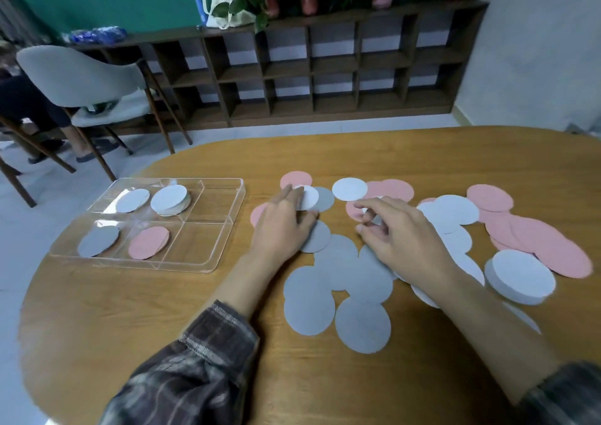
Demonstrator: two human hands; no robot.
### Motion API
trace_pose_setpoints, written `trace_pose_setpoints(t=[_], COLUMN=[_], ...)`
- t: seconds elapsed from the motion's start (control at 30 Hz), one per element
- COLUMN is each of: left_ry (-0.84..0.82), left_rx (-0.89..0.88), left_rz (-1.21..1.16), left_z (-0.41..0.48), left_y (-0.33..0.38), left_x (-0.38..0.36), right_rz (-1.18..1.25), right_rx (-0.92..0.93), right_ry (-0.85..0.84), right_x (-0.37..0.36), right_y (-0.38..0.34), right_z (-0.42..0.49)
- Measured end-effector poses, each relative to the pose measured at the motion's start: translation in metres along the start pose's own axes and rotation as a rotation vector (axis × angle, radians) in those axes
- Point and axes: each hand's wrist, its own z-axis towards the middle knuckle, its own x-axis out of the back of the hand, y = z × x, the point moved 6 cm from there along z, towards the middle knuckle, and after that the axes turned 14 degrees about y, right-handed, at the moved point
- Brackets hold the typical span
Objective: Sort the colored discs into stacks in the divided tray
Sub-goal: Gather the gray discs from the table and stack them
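Note:
A clear divided tray [224,229] sits at the table's left. Its back row holds a grey disc [132,200] and a stack of white discs [169,199]. Its front row holds a grey disc [98,240] and a pink disc [149,242]. The two right compartments hold nothing. Loose pink, white and grey discs lie scattered across the middle and right. My left hand [283,223] rests with fairly straight fingers on a white disc [309,196], thumb at its near edge. My right hand [400,232] has curled fingers that pinch the edge of a small pale disc [375,219].
A thick stack of white discs [520,276] stands at the right, beside overlapping pink discs [536,239]. Several grey discs [361,323] lie between my forearms. A grey chair [81,76] and a wooden shelf unit [325,66] stand beyond the table's far edge.

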Motion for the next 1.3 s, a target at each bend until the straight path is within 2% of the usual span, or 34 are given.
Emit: trace_pose_setpoints(t=[0.2,0.47,0.67,0.8,0.9,1.07,1.2,1.3], left_ry=[0.106,0.144,0.209,0.342,0.385,0.270,0.183,0.126], left_rx=[-0.042,-0.082,-0.235,-0.312,-0.337,-0.320,-0.283,-0.274], left_rz=[0.041,0.052,0.120,0.006,-0.203,-0.414,-0.468,-0.407], left_z=[-0.002,0.007,0.003,0.000,-0.005,-0.018,-0.024,-0.025], left_y=[-0.003,-0.005,0.009,0.016,0.028,0.047,0.049,0.047], left_x=[0.003,0.007,0.010,0.022,0.026,0.020,0.015,0.008], right_rz=[0.046,0.077,0.068,0.070,0.104,0.159,0.158,0.166], right_rx=[0.011,0.061,0.077,0.057,0.003,-0.160,-0.145,-0.202], right_ry=[0.033,0.055,0.066,0.085,0.089,0.042,0.012,0.031], right_x=[-0.007,-0.011,-0.010,-0.007,-0.006,-0.004,0.001,0.010], right_y=[0.007,0.003,0.005,0.005,0.004,0.006,0.011,0.022], right_z=[-0.004,-0.004,-0.004,-0.003,-0.003,-0.003,-0.002,0.000])
